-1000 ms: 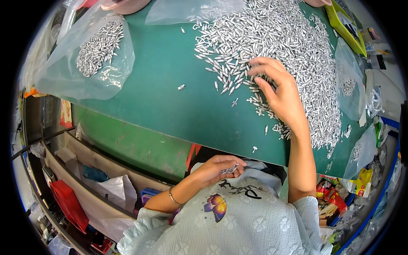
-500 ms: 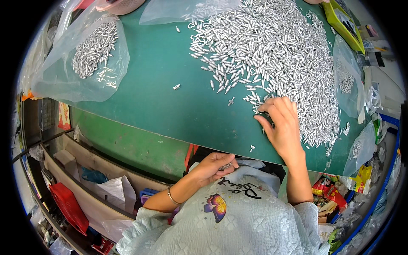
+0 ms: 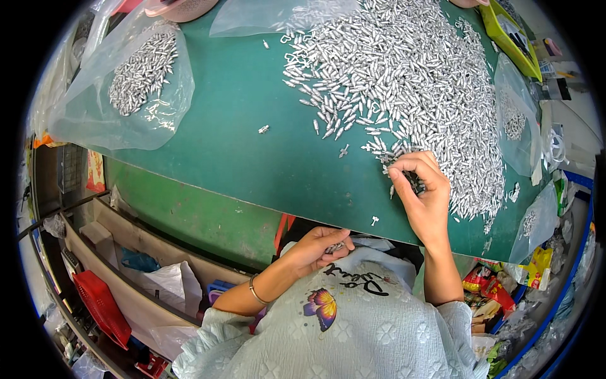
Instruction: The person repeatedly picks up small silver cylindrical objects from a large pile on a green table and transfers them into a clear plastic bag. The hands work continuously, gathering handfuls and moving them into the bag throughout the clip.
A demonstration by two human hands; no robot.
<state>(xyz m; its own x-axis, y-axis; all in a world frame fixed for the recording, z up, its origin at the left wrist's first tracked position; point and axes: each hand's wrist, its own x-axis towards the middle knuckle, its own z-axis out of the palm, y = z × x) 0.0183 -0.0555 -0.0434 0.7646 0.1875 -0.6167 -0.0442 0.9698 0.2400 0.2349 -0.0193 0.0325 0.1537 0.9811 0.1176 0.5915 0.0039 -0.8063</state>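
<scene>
A large heap of small silver metal pieces (image 3: 404,82), mostly spindle-shaped, covers the right part of the green table (image 3: 221,139). At the heap's near left edge is my right hand (image 3: 426,196), its thumb and forefinger pinched together at a small silver metal piece (image 3: 386,169); the other fingers curl behind them. Low in front of my body, just off the table edge, my left hand (image 3: 320,247) is curled palm up around several small silver metal pieces (image 3: 336,247), partly hidden by its fingers. A few stray pieces, including a cross-shaped one (image 3: 343,151), lie left of the heap.
A clear plastic bag (image 3: 69,120) of silver pieces lies at the table's left, with smaller bags (image 3: 536,218) along the right edge. A yellow-green basket (image 3: 510,38) stands far right, a pink bowl (image 3: 183,9) far left. Shelving with a red basket (image 3: 101,309) is at lower left.
My right hand has drawn slightly nearer to me, and its thumb and forefinger have closed from a wider spread. The left hand has stayed in place.
</scene>
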